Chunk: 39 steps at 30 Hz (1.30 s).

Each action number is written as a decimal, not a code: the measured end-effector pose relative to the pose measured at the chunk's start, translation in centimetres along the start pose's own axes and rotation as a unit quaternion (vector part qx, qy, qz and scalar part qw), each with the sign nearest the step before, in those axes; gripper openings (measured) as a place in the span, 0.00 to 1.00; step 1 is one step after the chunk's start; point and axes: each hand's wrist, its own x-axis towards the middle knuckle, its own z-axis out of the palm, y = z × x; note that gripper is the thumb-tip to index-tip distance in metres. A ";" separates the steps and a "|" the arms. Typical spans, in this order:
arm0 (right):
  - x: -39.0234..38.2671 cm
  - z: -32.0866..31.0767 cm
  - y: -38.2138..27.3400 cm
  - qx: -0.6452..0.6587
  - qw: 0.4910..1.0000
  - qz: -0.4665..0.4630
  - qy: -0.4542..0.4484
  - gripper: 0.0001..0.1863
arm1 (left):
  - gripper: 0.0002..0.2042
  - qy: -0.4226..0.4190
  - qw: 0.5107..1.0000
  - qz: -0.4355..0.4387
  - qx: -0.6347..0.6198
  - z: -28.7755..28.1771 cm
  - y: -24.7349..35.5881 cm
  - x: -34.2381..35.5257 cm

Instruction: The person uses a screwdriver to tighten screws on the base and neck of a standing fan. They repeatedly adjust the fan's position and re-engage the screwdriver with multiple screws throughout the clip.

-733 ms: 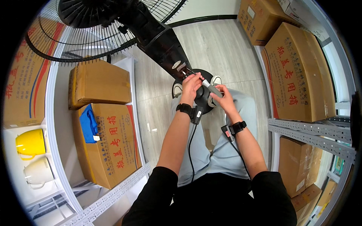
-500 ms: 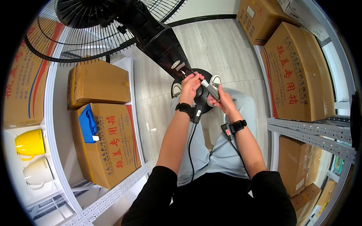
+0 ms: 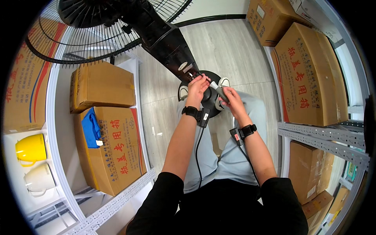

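Note:
A black standing fan leans across the upper left, its round base on the floor between my shoes. My right hand is wrapped around the grey handle of a screwdriver, whose pale collar and dark shaft point up-left at the lower end of the fan's column. My left hand is at that same spot, its fingers drawn together beside the shaft tip. Whatever those fingers pinch is hidden. A small bright metal piece shows on the column just above them.
Shelving with cardboard boxes stands on my left, and more boxes fill the right rack. A blue cloth lies on one box. Yellow and white mugs sit far left. Cables trail from my wrist straps.
My right hand has shifted slightly up and its fingers have turned over the screwdriver handle. My left hand stays nearly in place by the column.

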 end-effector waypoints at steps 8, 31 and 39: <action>0.3 -0.5 0.2 -0.002 0.999 0.018 -0.033 0.21 | 0.10 0.001 1.000 -0.023 0.004 0.2 0.2 -0.1; 0.3 -0.7 -0.4 0.049 0.998 -0.003 -0.045 0.19 | 0.10 -0.023 0.999 -0.020 -0.037 0.5 0.3 -0.4; -0.3 0.1 -0.6 0.023 0.999 0.005 -0.025 0.20 | 0.11 0.049 0.997 -0.027 0.053 0.7 0.0 -0.4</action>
